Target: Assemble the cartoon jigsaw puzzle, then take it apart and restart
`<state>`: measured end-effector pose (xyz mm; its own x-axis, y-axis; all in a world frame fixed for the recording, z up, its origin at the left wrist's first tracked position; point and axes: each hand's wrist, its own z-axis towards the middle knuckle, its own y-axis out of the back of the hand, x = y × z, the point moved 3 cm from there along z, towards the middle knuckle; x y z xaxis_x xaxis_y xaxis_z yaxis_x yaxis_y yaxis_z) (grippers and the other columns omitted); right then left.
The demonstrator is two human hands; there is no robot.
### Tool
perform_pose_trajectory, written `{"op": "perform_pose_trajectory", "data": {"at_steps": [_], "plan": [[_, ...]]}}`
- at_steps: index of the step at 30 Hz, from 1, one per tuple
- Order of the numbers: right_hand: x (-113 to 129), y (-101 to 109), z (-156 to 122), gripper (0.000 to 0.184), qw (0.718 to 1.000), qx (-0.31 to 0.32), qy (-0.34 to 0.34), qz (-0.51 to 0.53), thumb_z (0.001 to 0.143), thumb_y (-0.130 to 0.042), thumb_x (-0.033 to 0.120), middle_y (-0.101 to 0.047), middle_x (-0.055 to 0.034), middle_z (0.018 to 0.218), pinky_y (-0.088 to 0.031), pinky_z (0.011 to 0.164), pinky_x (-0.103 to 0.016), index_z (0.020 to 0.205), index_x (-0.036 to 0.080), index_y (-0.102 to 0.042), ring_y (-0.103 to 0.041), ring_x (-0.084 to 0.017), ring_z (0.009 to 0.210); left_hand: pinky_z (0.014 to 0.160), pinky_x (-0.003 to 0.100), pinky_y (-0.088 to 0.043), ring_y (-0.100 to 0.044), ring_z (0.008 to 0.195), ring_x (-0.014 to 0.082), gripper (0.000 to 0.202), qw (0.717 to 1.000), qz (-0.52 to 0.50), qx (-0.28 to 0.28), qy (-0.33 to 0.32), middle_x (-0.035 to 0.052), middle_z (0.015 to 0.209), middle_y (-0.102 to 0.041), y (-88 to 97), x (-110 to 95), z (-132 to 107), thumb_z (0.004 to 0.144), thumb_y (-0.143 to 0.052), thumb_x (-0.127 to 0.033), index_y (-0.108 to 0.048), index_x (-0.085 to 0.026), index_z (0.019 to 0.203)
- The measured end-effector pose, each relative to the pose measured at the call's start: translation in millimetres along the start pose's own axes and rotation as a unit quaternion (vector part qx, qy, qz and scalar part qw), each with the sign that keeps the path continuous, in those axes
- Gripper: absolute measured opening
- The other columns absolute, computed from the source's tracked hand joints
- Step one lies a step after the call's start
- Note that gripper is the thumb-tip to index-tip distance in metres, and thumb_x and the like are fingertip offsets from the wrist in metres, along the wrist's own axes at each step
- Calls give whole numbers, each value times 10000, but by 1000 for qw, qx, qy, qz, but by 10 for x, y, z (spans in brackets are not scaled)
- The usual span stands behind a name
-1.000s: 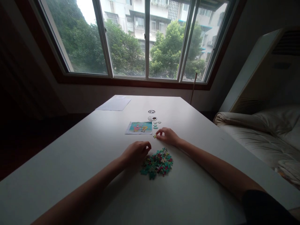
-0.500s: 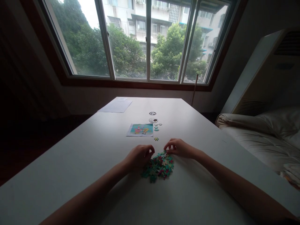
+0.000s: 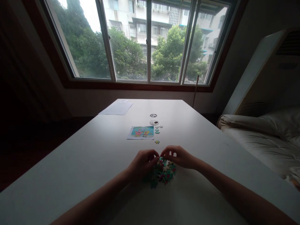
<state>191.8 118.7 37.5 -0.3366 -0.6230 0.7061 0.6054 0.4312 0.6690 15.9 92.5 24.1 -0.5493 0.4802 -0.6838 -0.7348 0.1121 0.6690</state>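
Note:
A loose heap of small jigsaw puzzle pieces (image 3: 167, 175), mostly teal and green with some red and pale ones, lies on the white table. Over its far left side my left hand (image 3: 145, 161) curls with thumb and fingertips pinched together. From the right, my right hand (image 3: 179, 155) reaches over the heap's far edge, its fingers bent down and closed. The fingertips of both hands nearly meet. Anything between them is too small and dark to make out. Just beyond the hands lies a single yellow-green puzzle piece (image 3: 157, 142).
A colourful cartoon picture sheet (image 3: 142, 132) lies past the hands. To its right are several sorted pieces (image 3: 157, 130). Farther back sit two round flat items, a nearer disc (image 3: 154, 122) and a farther one (image 3: 153, 115). White paper (image 3: 116, 108) rests at the far left corner. A couch (image 3: 257, 134) stands right.
My left hand has moved right and my right hand left, so their fingertips have come together above the heap. The left finger gap has narrowed. The view has tilted slightly.

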Motion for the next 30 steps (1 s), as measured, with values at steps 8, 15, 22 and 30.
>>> {"op": "perform_pose_trajectory", "data": {"at_steps": [8, 15, 22, 30], "plan": [[-16, -116, 47, 208, 996, -74, -20, 48, 781, -575, 322, -607, 3, 684, -424, 575, -213, 932, 181, -574, -551, -100, 619, 507, 191, -323, -397, 519, 89, 254, 998, -60, -15, 18, -25, 557, -511, -34, -33, 11, 790, -532, -359, -636, -138, 723], [12, -47, -1, 152, 964, -197, 78, -160, 821, -528, 310, -623, -39, 742, -423, 652, -274, 820, 188, -619, -546, -132, 680, 506, 203, -333, -396, 536, 97, 299, 989, -126, -53, 55, -20, 575, -479, 7, 128, 59, 803, -503, -398, -583, -120, 728], [57, -89, -17, 143, 939, -190, 142, -248, 832, -526, 286, -649, -40, 761, -393, 659, -273, 843, 196, -636, -561, -134, 692, 498, 201, -318, -384, 537, 91, 287, 984, -158, -47, 68, -26, 576, -461, -38, 179, 55, 790, -533, -388, -586, -113, 724], [47, -4, -10, 114, 923, -222, 161, -270, 833, -524, 237, -648, -21, 746, -383, 657, -257, 814, 190, -626, -567, -113, 678, 512, 205, -336, -391, 544, 97, 283, 985, -153, -57, 60, -23, 573, -462, -27, 200, 60, 779, -534, -386, -582, -120, 697]]}}
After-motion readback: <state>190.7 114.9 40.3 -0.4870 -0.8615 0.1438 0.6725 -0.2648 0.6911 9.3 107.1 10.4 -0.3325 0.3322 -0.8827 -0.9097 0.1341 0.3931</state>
